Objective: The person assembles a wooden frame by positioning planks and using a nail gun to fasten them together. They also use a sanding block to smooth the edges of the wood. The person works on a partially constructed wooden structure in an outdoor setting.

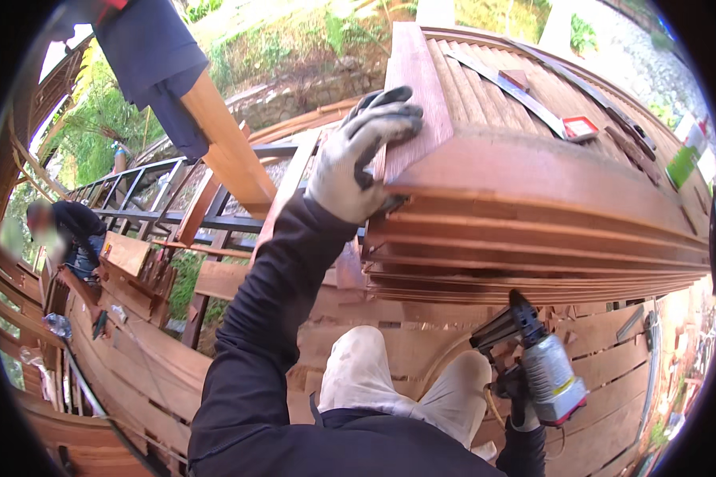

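My left hand (359, 153), in a grey and black work glove, grips the left edge of a reddish wooden plank (418, 87) that lies on the slatted wooden structure (533, 183). The fingers curl over the plank's top face. My right hand (519, 397), also gloved and mostly hidden, holds a nail gun (542, 362) with a black nose and silver body. The nail gun hangs low at the right, its nose pointing up toward the stacked boards' lower edge. My light trousers show below.
A metal strip (505, 83) and a small red box (581, 127) lie on the slats. Another person (71, 230) crouches at the far left among wooden boards. A dark steel frame (167, 191) spans the gap at left. Someone's dark clothing (155, 56) hangs top left.
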{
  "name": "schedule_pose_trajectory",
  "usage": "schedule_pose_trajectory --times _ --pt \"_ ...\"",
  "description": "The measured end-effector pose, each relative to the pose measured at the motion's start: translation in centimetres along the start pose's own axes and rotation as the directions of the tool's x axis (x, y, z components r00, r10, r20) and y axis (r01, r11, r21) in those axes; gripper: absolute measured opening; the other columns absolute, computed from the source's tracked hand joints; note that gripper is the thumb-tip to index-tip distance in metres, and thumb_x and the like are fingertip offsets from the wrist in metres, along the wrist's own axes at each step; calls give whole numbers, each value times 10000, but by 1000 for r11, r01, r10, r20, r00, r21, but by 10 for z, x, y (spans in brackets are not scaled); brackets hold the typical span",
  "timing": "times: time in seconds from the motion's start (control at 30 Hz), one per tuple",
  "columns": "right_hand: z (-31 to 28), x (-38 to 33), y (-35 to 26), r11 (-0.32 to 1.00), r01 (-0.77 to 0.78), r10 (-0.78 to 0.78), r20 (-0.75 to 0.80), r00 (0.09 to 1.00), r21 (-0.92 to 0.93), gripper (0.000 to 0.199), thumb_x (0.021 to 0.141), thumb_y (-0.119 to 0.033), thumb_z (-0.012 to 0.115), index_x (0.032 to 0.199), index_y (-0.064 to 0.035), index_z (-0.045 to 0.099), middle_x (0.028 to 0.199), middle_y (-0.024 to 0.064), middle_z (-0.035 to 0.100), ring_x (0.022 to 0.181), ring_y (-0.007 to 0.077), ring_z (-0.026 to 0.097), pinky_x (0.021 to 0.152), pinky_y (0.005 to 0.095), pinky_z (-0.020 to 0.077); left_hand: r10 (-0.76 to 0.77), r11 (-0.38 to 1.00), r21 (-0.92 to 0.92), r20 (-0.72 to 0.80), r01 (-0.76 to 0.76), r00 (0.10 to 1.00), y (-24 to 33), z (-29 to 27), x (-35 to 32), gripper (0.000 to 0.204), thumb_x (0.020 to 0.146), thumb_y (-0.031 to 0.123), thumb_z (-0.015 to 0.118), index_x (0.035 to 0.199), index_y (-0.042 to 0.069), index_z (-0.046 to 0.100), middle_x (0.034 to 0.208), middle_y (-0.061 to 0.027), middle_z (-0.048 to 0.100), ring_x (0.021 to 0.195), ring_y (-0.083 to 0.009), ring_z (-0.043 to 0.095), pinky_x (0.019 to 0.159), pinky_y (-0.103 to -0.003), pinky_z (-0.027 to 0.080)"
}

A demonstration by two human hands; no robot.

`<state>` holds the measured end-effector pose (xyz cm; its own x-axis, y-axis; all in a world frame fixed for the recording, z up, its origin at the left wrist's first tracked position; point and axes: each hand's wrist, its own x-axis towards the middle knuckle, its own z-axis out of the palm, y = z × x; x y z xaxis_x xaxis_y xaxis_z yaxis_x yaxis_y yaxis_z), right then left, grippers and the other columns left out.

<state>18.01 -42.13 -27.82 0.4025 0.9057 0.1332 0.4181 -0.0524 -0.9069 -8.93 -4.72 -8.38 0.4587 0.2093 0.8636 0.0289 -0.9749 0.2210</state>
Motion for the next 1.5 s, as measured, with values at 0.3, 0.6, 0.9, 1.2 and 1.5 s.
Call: schedule_pose_trajectory --times 0.3,0.6,0.9,1.2,1.5 --pt "19 -4 33 867 -43 28 37 999 497 400 992 -224 623 1314 -11 517 1174 148 589 1056 223 594 879 320 518 98 995 -26 -36 -99 994 -12 2 5 523 666 134 911 1124 46 675 1227 -157 674 1239 -336 608 1054 -411 476" --pt "34 11 -53 961 119 -184 -257 949 -250 376 985 -308 601 1183 10 621 1048 92 670 984 247 658 853 354 544 156 987 -47 -11 -156 988 -21 -2 11 569 605 48 865 1139 34 671 1223 -161 670 1199 -339 616 1056 -409 473" --pt "3 34 -200 449 592 -696 153 701 -669 518 686 -185 873 1132 1 688 960 120 722 799 300 704 724 385 557 194 980 -20 -71 -196 978 -20 8 15 473 695 109 859 1124 13 684 1196 -164 693 1204 -350 630 1047 -411 481" --pt "10 64 -253 173 725 -727 411 551 -667 808 602 -236 770 1345 37 607 844 62 658 709 255 656 662 381 526 194 980 -20 -94 -197 976 -26 7 12 497 664 67 840 1135 25 687 1196 -155 694 1210 -349 624 1060 -413 476" --pt "8 61 -293 -97 702 -610 599 519 -706 835 591 -283 695 1363 21 598 905 58 597 770 226 617 666 371 529 186 981 -21 -158 -192 970 -20 10 12 436 650 -81 615 1058 50 695 1163 -160 694 1147 -357 640 1043 -423 498"
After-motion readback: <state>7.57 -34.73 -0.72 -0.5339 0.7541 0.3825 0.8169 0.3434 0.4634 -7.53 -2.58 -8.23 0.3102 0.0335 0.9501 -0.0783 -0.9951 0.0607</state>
